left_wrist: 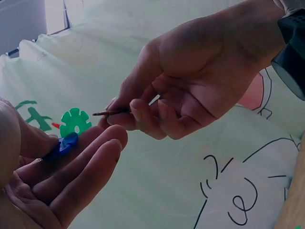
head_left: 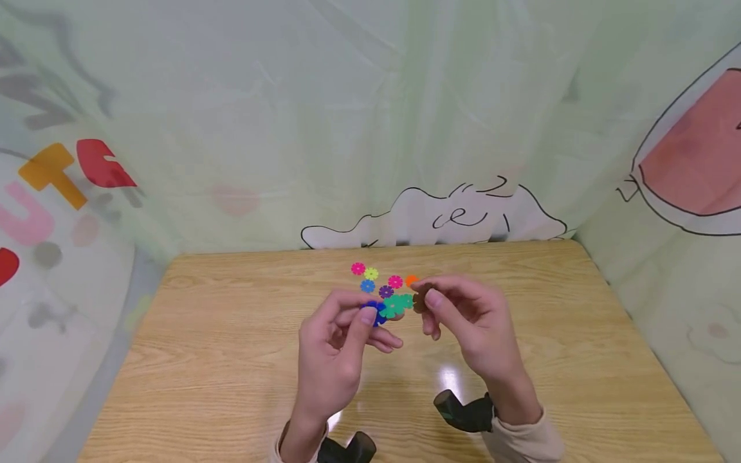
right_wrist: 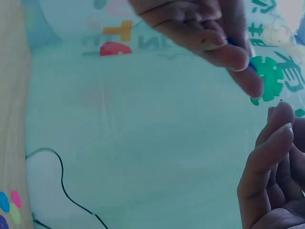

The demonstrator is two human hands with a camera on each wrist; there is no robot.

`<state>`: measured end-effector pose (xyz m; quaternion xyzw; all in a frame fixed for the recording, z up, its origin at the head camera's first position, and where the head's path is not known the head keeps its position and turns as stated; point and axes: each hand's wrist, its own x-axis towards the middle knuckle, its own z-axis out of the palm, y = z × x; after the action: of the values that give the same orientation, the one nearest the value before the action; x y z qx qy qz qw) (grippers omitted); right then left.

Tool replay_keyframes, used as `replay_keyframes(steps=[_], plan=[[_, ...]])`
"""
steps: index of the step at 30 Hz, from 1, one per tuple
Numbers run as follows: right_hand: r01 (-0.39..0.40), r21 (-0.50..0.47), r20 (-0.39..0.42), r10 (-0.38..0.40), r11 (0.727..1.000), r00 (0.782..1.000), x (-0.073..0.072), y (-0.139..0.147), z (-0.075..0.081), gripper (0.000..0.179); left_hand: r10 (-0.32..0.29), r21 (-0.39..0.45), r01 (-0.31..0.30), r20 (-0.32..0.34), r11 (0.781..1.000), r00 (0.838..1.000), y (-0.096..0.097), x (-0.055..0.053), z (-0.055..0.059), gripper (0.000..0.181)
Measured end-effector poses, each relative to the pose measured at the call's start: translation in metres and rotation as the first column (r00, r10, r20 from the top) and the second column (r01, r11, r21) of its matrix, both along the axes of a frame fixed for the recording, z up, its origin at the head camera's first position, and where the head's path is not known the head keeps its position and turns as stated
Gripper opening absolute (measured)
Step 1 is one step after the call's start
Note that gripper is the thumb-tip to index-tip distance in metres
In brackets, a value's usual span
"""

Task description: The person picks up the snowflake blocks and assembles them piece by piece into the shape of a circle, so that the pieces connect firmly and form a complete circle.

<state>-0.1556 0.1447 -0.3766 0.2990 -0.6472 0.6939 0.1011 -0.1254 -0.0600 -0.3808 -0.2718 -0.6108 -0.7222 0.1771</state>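
left grip (head_left: pixel 336 354) pinches blue disc (head_left: pixel 380 314) well inside table edges (head_left: pixel 260 254)

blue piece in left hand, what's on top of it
The thumb of the left hand lies over the blue piece; the part beneath the thumb is hidden.
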Motion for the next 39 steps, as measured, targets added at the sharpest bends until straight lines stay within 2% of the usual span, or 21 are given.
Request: replay_keyframes(steps=[5, 9, 14, 23, 27, 32, 37, 39], plan=[[0.055, 0.024, -0.107, -0.053, 0.998, 0.993, 0.005, -0.005, 0.004, 0.017, 0.067, -0.078, -0.076, -0.108, 0.994, 0.992, 0.001, 0.004, 0.004, 0.016], [0.067, 0.029, -0.148, -0.062, 0.997, 0.987, 0.008, -0.006, 0.007, 0.017, 0.089, -0.121, -0.109, -0.161, 0.987, 0.983, 0.001, 0.006, 0.005, 0.013], [0.074, 0.046, -0.182, -0.065, 0.996, 0.981, 0.012, -0.006, 0.01, 0.015, 0.128, -0.146, -0.166, -0.243, 0.975, 0.962, 0.002, 0.006, 0.005, 0.011], [0.114, 0.095, -0.218, -0.091, 0.989, 0.972, 0.014, -0.007, 0.01, 0.018, 0.134, -0.161, -0.184, -0.281, 0.969, 0.95, 0.004, 0.005, 0.003, 0.007], [0.144, 0.042, -0.256, -0.129, 0.989, 0.958, 0.013, -0.01, 0.006, 0.015, 0.127, -0.157, -0.173, -0.27, 0.972, 0.955, 0.007, 0.003, 0.001, 0.009], [0.127, -0.066, -0.252, -0.14, 0.99, 0.958, 0.007, -0.015, -0.002, 0.014, 0.08, -0.12, -0.105, -0.194, 0.987, 0.978, 0.008, -0.004, -0.004, 0.017], [0.135, -0.026, -0.191, -0.137, 0.991, 0.972, 0.004, -0.017, -0.006, 0.015, 0.039, -0.075, -0.05, -0.141, 0.996, 0.989, 0.007, -0.009, -0.009, 0.016], [0.147, 0.024, -0.162, -0.141, 0.989, 0.977, 0.002, -0.017, -0.008, 0.017, 0.002, -0.063, -0.008, -0.084, 0.998, 0.996, 0.005, -0.01, -0.011, 0.013]])
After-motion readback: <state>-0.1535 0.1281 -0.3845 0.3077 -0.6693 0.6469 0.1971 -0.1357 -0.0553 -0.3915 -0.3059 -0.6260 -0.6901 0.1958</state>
